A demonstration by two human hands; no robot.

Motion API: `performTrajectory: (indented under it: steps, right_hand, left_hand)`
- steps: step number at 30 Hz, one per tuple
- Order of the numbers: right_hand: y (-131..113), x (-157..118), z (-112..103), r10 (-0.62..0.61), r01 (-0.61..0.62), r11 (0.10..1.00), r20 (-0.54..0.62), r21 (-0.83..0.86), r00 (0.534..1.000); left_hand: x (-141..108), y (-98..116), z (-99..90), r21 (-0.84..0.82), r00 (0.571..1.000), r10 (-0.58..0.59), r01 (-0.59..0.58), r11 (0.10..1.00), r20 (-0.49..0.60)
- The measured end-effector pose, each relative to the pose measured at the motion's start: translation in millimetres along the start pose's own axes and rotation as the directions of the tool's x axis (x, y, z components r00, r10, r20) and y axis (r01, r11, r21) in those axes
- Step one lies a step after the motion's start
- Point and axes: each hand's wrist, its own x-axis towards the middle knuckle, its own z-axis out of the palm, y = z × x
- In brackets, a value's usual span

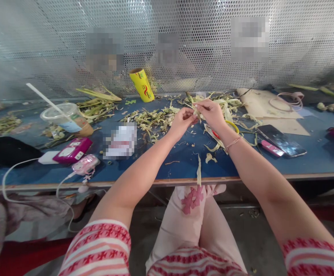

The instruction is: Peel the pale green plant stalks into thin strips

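Observation:
My left hand (183, 119) and my right hand (211, 113) meet above the far middle of the blue table (172, 165). The fingers of both are pinched around a pale green plant piece (195, 109), mostly hidden by the fingertips. Dry greenish scraps (155, 119) lie spread to the left of my hands, and more leafy strips (230, 106) lie behind and right of them. Scissors with yellow and red handles (232, 125) are partly covered by my right wrist. One pale strip (199, 170) hangs at the table's front edge.
A yellow roll (142, 86) stands against the perforated metal panel (207, 46). To the left are a lidded cup with straw (69, 117), a pink power strip (73, 150) and a pink case (85, 165). A phone (282, 141) and cardboard (260, 105) lie right.

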Motion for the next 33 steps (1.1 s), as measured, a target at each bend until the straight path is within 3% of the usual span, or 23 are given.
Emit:
performTrajectory:
  steps: [13,20,28,33]
  right_hand:
    - [9,1,9,0.169,-0.163,0.98,-0.041,0.114,0.985]
    - [6,-1,10,0.296,-0.28,0.904,0.0,0.323,0.955]
    - [-1,0,7,0.223,-0.208,0.969,-0.103,0.134,0.969]
    - [-1,-2,9,0.267,-0.245,0.938,-0.059,0.247,0.962]
  left_hand:
    - [3,-6,-3.8,0.068,0.998,0.049,-0.046,0.997,-0.037]
    - [7,-9,-5.6,0.12,0.998,0.058,-0.054,0.991,-0.026]
    - [7,-11,-5.0,0.075,0.998,0.041,-0.037,0.997,-0.051]
    - [7,-10,-4.6,0.099,0.994,0.068,-0.059,0.993,-0.091]
